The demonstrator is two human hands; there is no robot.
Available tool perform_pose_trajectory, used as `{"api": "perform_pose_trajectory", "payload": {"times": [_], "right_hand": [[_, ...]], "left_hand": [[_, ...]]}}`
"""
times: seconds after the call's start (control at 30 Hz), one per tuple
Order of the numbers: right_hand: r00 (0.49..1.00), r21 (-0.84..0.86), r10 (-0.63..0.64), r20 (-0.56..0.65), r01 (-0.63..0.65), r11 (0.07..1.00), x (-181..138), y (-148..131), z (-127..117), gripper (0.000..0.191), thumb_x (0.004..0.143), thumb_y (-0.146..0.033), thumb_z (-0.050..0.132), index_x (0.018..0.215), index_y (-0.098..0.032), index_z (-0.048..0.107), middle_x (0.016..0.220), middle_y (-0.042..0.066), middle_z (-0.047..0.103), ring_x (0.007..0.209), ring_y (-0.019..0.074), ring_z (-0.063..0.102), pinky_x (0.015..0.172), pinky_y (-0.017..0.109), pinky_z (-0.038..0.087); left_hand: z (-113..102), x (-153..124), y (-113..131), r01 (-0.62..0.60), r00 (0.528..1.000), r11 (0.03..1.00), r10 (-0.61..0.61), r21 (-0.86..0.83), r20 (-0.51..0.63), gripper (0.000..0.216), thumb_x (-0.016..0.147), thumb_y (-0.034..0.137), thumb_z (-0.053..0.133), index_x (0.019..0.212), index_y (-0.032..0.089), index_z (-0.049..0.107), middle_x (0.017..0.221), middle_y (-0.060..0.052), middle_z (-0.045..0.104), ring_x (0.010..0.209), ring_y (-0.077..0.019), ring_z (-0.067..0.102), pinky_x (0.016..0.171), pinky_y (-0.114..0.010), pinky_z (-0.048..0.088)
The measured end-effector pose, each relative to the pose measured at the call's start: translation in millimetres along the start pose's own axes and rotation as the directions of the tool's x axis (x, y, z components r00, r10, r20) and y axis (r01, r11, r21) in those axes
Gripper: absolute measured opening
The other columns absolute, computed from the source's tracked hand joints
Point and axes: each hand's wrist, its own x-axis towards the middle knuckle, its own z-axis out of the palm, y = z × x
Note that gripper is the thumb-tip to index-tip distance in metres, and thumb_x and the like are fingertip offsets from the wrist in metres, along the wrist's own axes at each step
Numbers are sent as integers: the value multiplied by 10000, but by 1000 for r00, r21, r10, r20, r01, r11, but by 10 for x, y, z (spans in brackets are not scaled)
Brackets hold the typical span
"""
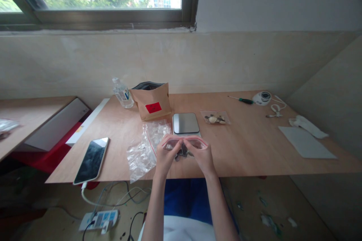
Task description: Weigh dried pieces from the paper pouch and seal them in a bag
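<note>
Both my hands hold a small clear zip bag [184, 144] with a pink-red seal strip, just above the table's front edge. My left hand [166, 156] pinches the left part of the seal. My right hand [202, 156] pinches the right part. Dark small pieces show inside the bag between my fingers. Right behind the bag sits a small digital scale [186, 123] with a shiny steel plate. A pile of empty clear zip bags [145, 147] lies to the left of my left hand.
A brown paper pouch [152, 101] with a red label stands open behind, beside a water bottle [122, 93]. A filled zip bag [215, 118] lies right of the scale. A phone [92, 159] lies at left; screwdriver [242, 100], grey sheet [307, 142] at right.
</note>
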Motion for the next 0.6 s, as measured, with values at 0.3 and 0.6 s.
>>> {"api": "perform_pose_trajectory", "payload": {"times": [0.3, 0.6], "right_hand": [[996, 4, -37, -81, 38, 999, -3, 19, 49, 156, 753, -316, 658, 797, -169, 685, 788, 40, 719, 756, 175, 672, 721, 272, 530], [986, -45, -13, -163, 6, 999, 33, 91, -35, 239, 754, -399, 655, 762, -167, 711, 788, 70, 729, 786, 213, 674, 765, 306, 517]], "left_hand": [[35, -11, -3, 49, 997, 998, -51, -34, -57, 127, 783, 296, 618, 802, 185, 678, 798, -27, 652, 756, -148, 609, 703, -247, 474], [96, -26, -98, 197, 970, 959, -221, -206, -100, 207, 762, 370, 638, 787, 170, 682, 747, -23, 659, 711, -150, 608, 656, -240, 465]]}}
